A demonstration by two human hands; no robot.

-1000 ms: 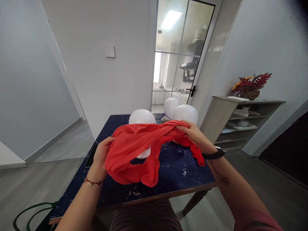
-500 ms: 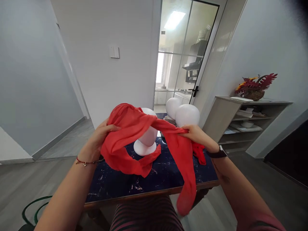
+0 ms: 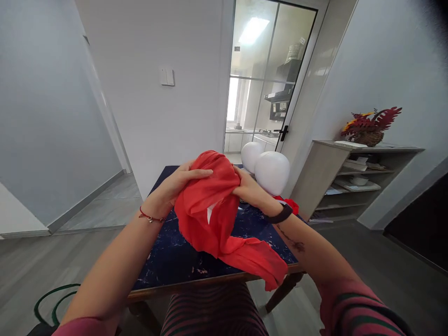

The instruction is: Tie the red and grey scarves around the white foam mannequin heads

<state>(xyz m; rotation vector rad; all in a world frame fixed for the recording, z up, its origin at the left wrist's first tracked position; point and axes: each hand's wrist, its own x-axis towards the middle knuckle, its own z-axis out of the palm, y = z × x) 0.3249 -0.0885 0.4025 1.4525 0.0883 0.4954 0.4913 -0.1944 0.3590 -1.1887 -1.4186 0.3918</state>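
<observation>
A long red scarf is bunched around a white mannequin head, of which only a sliver shows through a gap in the cloth. My left hand grips the scarf on the head's left side, thumb lying over the top. On the other side my right hand holds the cloth close to the head, fingers partly hidden behind it. One loose end of the scarf trails to the right across the dark blue marbled table and reaches its front edge.
Two other white mannequin heads stand at the table's back right, near another red cloth. Farther right is a shelf unit carrying a flower basket. Behind the table is a glass door. Green loops show at lower left.
My right hand has moved left to the mannequin head, bringing the scarf around it. My left hand has shifted right. The scarf's hanging end has swung up onto the table's front edge.
</observation>
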